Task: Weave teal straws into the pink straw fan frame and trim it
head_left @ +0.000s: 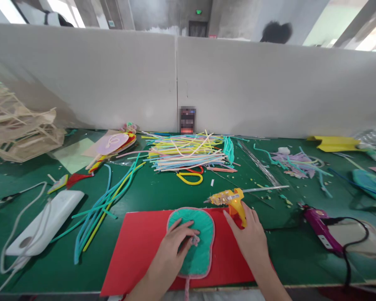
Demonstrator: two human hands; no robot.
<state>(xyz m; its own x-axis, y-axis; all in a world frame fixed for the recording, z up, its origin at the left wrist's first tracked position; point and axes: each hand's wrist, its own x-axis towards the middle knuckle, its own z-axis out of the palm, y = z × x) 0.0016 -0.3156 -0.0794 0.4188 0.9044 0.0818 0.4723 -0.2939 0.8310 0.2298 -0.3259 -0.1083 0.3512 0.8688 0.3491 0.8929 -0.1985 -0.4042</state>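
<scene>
A turquoise fan-shaped piece (pixel 203 225) with a pink edge and a pink twisted handle lies on a red sheet (pixel 134 246). Over it, my left hand (pixel 175 242) pinches a small pinkish curled piece (pixel 194 240) between thumb and finger, its other fingers resting on the turquoise surface. To the right, my right hand (pixel 249 234) has thumb and fingers around the handle of a yellow glue gun (pixel 236 202). The gun's nozzle points left, and a clear glue stick (pixel 266 189) sticks out of its back.
Behind lie a heap of pastel pipe cleaners (pixel 188 150) and yellow-handled scissors (pixel 189 179). At left are a white power strip (pixel 47 221), loose pipe cleaners (pixel 108 205) and a wooden-stick model (pixel 19 125). A purple corded tool (pixel 322 230) sits right. A grey partition (pixel 113 79) stands behind.
</scene>
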